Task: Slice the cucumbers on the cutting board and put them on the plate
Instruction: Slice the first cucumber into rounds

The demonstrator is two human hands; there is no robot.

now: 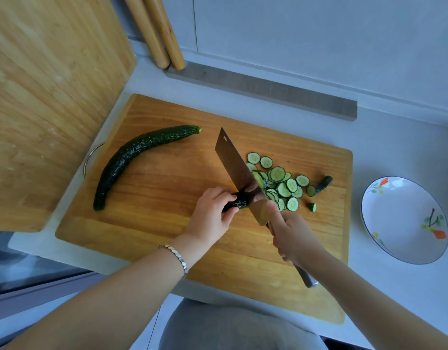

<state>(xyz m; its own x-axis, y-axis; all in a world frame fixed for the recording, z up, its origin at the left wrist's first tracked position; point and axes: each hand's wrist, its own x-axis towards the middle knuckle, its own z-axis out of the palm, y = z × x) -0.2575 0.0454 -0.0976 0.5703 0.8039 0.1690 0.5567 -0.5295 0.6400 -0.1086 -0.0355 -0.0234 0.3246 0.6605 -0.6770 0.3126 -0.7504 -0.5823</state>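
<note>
On the wooden cutting board (167,231) my left hand (212,213) grips a short dark cucumber stub (239,202). My right hand (291,236) holds the cleaver (236,168) by its handle, index finger along the blade, the edge set down on the stub. Several pale green slices (281,184) lie heaped right of the blade, with a cut end piece (322,184) and a small bit (311,207) beyond them. A whole curved cucumber (132,157) lies at the board's left. The white flower-painted plate (404,218) stands right of the board, holding nothing.
A large bamboo board (48,97) leans upright at the left, close to the whole cucumber. Two wooden rolling pins (159,34) stand against the back wall. A grey strip (263,89) runs behind the board. The counter's front edge lies below the board.
</note>
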